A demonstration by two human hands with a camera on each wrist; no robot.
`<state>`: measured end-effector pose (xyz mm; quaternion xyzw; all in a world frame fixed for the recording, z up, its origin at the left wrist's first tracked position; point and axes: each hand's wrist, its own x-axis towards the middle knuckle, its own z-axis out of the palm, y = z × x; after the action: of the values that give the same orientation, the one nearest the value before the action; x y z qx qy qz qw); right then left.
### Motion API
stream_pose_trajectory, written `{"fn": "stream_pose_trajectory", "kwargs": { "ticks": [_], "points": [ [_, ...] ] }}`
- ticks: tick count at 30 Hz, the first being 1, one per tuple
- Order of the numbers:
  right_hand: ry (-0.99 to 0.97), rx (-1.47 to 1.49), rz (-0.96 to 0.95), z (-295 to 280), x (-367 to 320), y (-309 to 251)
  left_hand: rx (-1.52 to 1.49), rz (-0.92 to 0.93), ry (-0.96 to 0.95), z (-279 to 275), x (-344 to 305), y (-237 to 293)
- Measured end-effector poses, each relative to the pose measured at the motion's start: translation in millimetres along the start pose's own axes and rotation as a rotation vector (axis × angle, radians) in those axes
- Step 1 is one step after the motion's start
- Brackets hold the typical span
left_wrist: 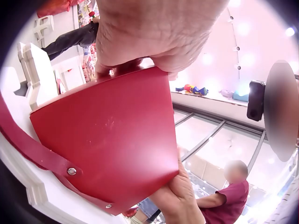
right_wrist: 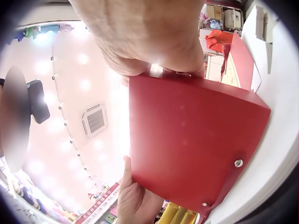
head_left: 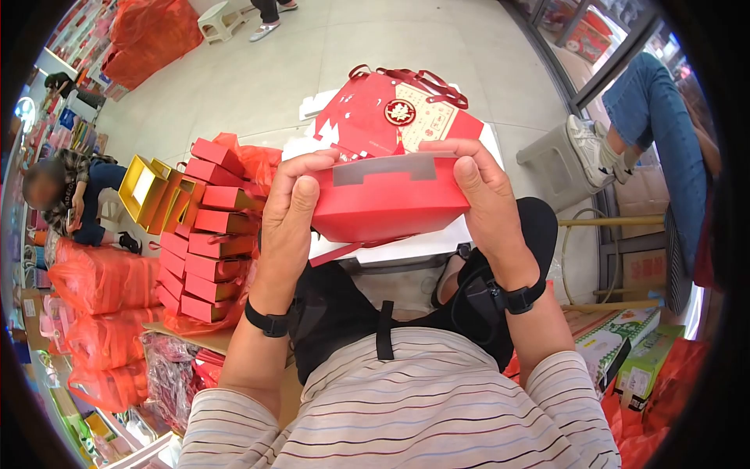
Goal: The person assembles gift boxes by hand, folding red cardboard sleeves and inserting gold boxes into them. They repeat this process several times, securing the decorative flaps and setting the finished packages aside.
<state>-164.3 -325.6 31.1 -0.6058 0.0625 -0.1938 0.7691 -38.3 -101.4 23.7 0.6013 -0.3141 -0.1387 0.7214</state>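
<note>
A red box (head_left: 391, 205) with a grey notched opening along its upper edge is held between both hands above a white stool. The left hand (head_left: 291, 207) grips its left end, thumb on the near edge; the right hand (head_left: 492, 199) grips the right end the same way. In the left wrist view the box side (left_wrist: 107, 135) shows a ribbon strap (left_wrist: 35, 149) fixed by metal rivets. The right wrist view shows the other box side (right_wrist: 191, 135), also riveted. Beyond the box, flat red bags (head_left: 359, 117) with a round emblem and ribbon handles lie on the stool.
Stacked red boxes (head_left: 211, 266) and yellow-lined open ones (head_left: 148, 191) stand at the left, beside red plastic bags (head_left: 101, 277). A person (head_left: 66, 191) sits far left. At the right are a grey stool (head_left: 543, 160), another person's legs (head_left: 644, 102) and green cartons (head_left: 644, 367).
</note>
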Motion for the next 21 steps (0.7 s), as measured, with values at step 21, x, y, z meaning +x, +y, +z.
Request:
{"fn": "stream_pose_trajectory", "kwargs": {
  "ticks": [21],
  "points": [
    [-0.123, -0.115, 0.083, 0.7, -1.2, -16.7, 0.103, -0.22, -0.065, -2.0, 0.4, 22.7]
  ]
}}
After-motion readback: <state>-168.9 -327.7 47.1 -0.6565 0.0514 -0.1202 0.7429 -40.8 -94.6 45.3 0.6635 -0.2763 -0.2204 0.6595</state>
